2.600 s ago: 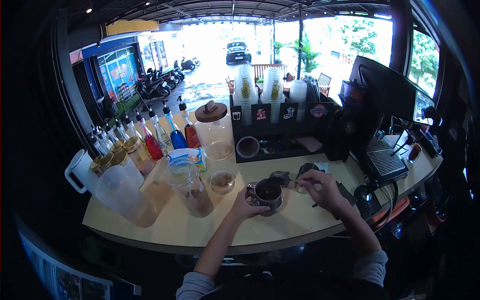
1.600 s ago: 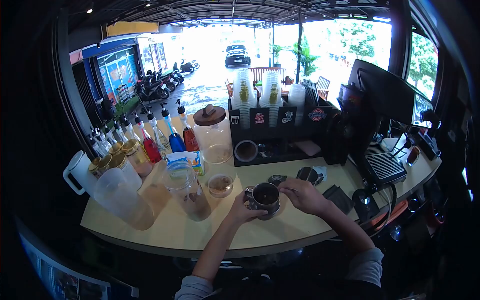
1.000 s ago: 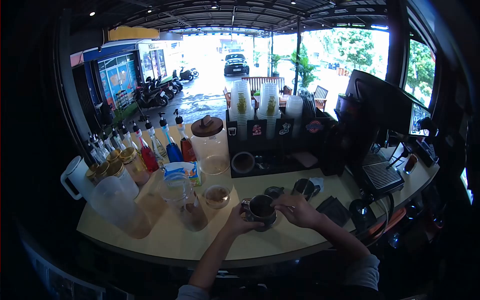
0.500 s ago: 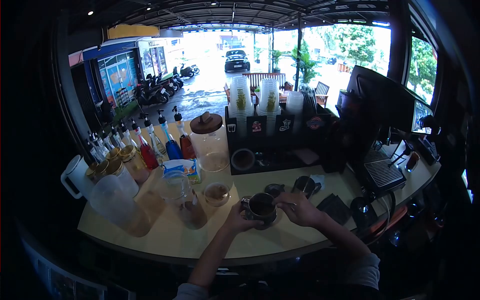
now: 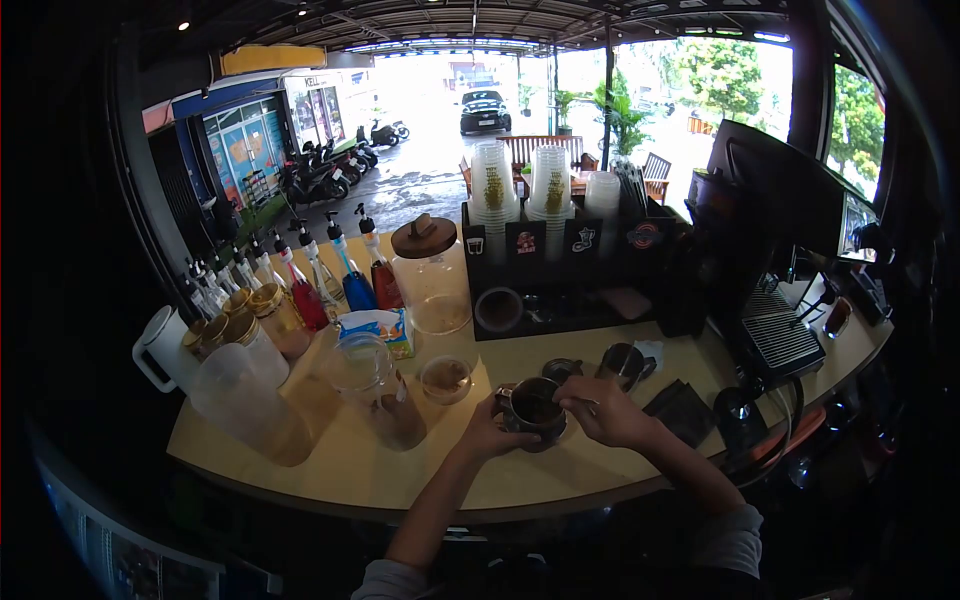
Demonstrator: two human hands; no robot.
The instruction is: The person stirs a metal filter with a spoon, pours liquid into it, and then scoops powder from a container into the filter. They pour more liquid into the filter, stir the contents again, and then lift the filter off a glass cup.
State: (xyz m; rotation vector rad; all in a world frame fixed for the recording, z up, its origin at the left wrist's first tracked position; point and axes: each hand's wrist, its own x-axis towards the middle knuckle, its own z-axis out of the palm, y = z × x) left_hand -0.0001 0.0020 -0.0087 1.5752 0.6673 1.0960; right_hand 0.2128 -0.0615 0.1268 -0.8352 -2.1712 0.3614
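At the front of the counter, my left hand (image 5: 492, 430) is closed around the side of a dark cup (image 5: 533, 408) with dark contents. The cup stands on what looks like a small saucer (image 5: 557, 437). My right hand (image 5: 605, 412) pinches a thin spoon-like utensil (image 5: 594, 404) over the cup's right rim; its lower end is hidden in the cup. Just behind the cup lies a small round dark item (image 5: 562, 369), and a dark mug (image 5: 621, 365) stands to its right. Left of the cup is a clear bowl (image 5: 446, 380) with brown contents.
A clear jug (image 5: 372, 395), a frosted pitcher (image 5: 245, 405) and a lidded jar (image 5: 432, 280) stand to the left, before several syrup bottles (image 5: 303, 290). A black organizer (image 5: 580, 260) holds stacked cups (image 5: 550, 185). On the right are dark cloths (image 5: 682, 412) and an espresso machine (image 5: 775, 325).
The view has shifted slightly, so the counter appears a little further right. The cup looks tilted a bit differently. Both hands keep their hold, the right still at the cup's rim.
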